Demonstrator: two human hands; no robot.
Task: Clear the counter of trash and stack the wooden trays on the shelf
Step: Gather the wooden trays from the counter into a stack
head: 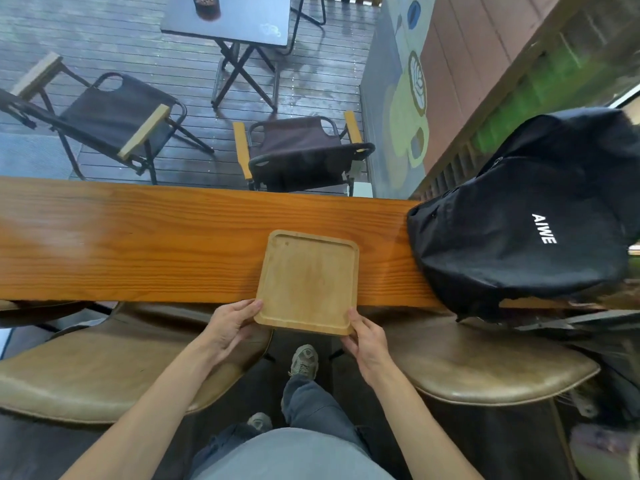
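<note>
A square light wooden tray (308,280) with a raised rim lies on the orange-brown wooden counter (138,247), its near edge sticking out past the counter's front edge. It holds nothing. My left hand (230,325) grips the tray's near left corner. The near right corner is held by my right hand (365,339), thumb on the rim. No trash shows on the counter, and no shelf is in view.
A black backpack (526,230) sits on the counter's right end, close to the tray. Two tan padded stools (104,368) (485,365) stand below the counter on either side of my legs. Beyond the counter are folding chairs (298,150) and a dark table (228,19) on a deck.
</note>
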